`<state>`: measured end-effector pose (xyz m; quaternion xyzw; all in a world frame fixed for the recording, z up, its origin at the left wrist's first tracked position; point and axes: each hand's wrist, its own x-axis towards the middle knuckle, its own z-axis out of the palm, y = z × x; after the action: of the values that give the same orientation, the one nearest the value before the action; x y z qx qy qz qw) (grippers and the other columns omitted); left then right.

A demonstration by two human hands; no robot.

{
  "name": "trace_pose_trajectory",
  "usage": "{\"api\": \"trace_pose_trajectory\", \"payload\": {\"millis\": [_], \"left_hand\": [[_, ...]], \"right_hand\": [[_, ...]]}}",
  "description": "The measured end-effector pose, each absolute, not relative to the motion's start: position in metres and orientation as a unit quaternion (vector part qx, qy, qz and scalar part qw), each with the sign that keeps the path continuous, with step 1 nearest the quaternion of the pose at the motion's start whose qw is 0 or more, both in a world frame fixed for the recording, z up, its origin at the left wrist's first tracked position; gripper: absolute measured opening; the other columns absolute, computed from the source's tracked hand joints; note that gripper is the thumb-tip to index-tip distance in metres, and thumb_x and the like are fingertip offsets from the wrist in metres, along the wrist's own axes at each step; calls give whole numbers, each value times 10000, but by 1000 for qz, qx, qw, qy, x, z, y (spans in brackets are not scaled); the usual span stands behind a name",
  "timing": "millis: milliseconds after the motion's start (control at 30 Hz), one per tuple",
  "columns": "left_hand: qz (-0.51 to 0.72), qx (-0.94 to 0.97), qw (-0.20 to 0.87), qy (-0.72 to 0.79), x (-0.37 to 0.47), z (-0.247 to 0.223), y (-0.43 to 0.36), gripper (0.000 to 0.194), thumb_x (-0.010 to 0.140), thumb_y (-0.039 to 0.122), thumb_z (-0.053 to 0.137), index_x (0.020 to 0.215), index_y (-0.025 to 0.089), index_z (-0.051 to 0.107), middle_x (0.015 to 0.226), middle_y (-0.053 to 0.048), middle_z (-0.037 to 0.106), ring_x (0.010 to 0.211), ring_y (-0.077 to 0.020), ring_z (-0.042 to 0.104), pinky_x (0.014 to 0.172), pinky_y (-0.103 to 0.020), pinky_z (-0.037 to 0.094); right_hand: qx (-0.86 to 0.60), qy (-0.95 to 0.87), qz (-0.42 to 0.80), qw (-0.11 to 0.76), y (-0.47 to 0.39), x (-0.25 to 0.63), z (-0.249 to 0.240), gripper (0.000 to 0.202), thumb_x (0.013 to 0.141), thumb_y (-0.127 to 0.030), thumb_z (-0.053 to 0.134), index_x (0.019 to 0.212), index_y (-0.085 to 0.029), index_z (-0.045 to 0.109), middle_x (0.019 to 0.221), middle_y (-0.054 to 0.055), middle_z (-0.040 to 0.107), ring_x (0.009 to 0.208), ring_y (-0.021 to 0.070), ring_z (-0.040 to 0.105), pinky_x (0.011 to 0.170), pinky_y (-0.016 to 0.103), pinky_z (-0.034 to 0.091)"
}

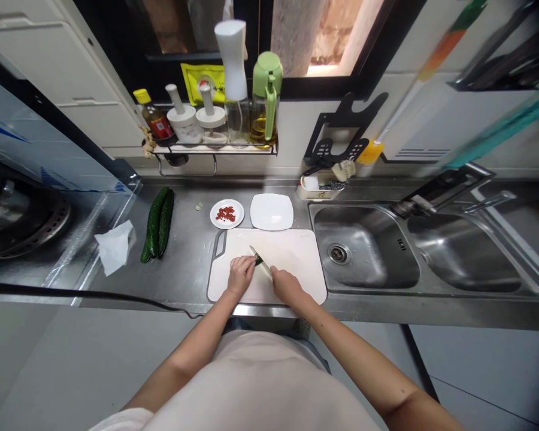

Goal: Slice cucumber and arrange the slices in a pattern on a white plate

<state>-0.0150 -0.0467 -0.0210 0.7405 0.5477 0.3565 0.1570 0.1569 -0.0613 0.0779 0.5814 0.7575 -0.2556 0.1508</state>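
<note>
While green vegetable piece (257, 261) is pinned by left grip (241, 273), knife (265, 264) is clasped by right grip (287, 285); piece judged light, firm, slick, best held clear of cut.

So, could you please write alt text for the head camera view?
A person's right hand holds a knife at a small green piece, steadied by the left hand on a white cutting board. Two cucumbers lie to the left, a sink right.

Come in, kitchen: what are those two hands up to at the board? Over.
Left hand steadying green piece on cutting board. Right hand gripping knife, blade at the piece. Square white plate just beyond board.
</note>
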Motion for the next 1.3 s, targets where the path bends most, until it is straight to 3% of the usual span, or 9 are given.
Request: {"api": "trace_pose_trajectory", "payload": {"millis": [1300], "left_hand": [[361,740,143,549,-14,-16,-48,224,922,243,476,1059,214,651,975,-64,687,928,-175,609,849,-359,410]], "right_hand": [[591,754,-257,127,-45,138,65,325,870,-66,338,1171,-144,432,990,138,655,943,217,630,733,286,431]]}}
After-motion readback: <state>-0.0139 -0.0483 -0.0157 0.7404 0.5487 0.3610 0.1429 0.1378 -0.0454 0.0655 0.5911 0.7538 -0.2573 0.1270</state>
